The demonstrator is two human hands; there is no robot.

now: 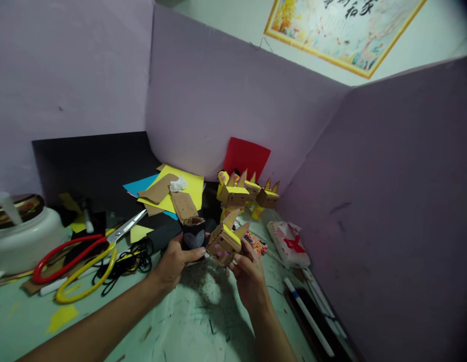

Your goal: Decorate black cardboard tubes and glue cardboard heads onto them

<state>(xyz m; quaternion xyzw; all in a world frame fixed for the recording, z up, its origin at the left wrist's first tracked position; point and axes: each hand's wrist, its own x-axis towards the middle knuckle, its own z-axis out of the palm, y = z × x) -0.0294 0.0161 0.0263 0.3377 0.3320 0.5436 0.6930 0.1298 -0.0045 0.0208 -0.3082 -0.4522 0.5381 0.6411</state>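
Observation:
My left hand (180, 262) is closed around a small dark, cup-like paper body (194, 237) with a grey heart-shaped patch on its front and a brown rim at its open top. In my right hand (249, 271) is a cardboard head (222, 245), a small box with pink spots, a yellow top strip and two striped horns. The head is tilted beside the dark body; whether the two touch, I cannot tell. Behind them stand several similar horned cardboard figures (235, 197), some with yellow bodies.
Scissors (122, 232) with red and yellow handles lie at left, by a tangled black cord (137, 259) and a white pot (27, 241). Coloured paper (195, 188) and cardboard scraps (183, 205) lie behind. A tissue pack (289, 244) and a white marker (308, 317) are at right.

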